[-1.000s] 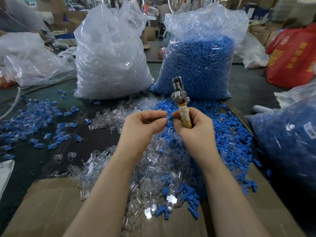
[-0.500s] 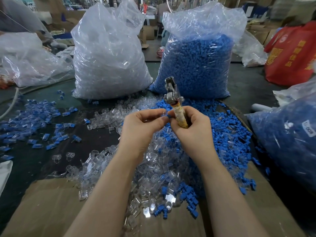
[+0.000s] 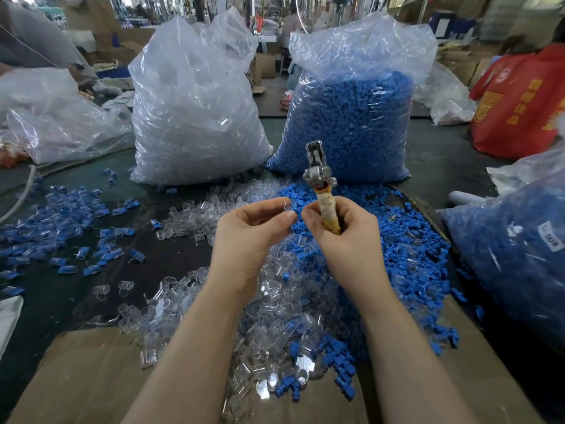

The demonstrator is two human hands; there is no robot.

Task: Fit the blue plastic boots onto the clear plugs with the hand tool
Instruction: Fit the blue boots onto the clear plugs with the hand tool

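The left hand (image 3: 253, 237) pinches a clear plug (image 3: 286, 209) at its fingertips; the right hand (image 3: 339, 237), curled round the hand tool (image 3: 321, 191), has swung it upright since a half-second ago. Probably lining up (boot not visible); blue boots (image 3: 406, 240) lie heaped just beyond.

Right hand (image 3: 342, 240) grips hand tool (image 3: 321, 191) upright; left hand (image 3: 250, 237) pinches, perhaps, clear plug.

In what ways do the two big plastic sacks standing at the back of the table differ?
The left clear plastic sack holds clear plugs and looks whitish throughout; the right clear plastic sack holds blue boots. The left sack is filled nearly to its top, while the right sack has empty crumpled film above its blue contents. Both stand upright, open-topped, side by side on the dark table.
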